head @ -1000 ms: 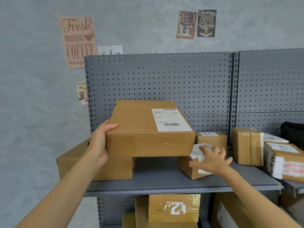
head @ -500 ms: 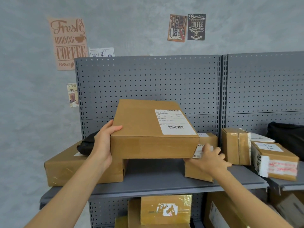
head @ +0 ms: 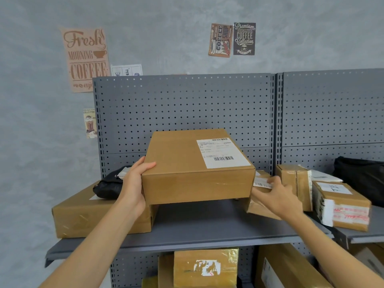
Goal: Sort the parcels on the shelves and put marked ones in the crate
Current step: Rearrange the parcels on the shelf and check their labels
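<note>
a parcel storeroom: grey pegboard shelving [head: 187, 231] stacked with labelled cartons [head: 340, 204].

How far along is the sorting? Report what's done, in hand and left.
Done: nothing shows as finished; no crate is in view. In hand: the left hand grips the labelled box at its left edge, held above the shelf, while the right hand touches the small box beside it. Left: the flat box, black bag and taped boxes remain on the shelves.
</note>
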A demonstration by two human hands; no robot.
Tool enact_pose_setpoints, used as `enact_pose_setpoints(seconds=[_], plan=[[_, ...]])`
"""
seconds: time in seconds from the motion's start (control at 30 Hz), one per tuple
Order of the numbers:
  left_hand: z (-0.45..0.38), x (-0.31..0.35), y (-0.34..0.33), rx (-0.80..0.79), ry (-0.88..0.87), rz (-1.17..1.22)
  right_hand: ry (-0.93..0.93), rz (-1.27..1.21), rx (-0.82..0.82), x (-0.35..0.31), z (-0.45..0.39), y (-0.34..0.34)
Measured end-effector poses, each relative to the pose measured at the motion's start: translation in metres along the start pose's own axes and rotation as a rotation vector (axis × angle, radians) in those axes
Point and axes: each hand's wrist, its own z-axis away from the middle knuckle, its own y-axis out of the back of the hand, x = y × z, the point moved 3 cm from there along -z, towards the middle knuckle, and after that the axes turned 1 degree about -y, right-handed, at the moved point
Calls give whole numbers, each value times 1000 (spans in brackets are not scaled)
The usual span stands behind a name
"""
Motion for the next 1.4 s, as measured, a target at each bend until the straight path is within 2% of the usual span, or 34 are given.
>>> enact_pose_setpoints(seconds=[0.2, 0.27, 0.53, 0.7, 0.93, 1.17, 1.4], plan=[[-4, -22, -22, -57, 66, -13, 29, -386, 127, 21, -15, 44], [-6, -35, -28, -63, 102, -25, 16, -411, 144, 30, -14, 50], [-8, -72, -24, 45, 225, -46, 132, -170, 102, 44, -2, 38], [-11, -71, -12, 67, 180, -64, 186, -90, 118, 33, -1, 23], [-11, -59, 6, 139, 165, -86, 242, -101, 157, 15, -1, 9], [-18, -68, 10, 154, 71, -264, 273, 79, 127, 18, 6, -4], [-21, -80, 14, 100, 24, -446, 254, 95, 104, 24, 7, -15]])
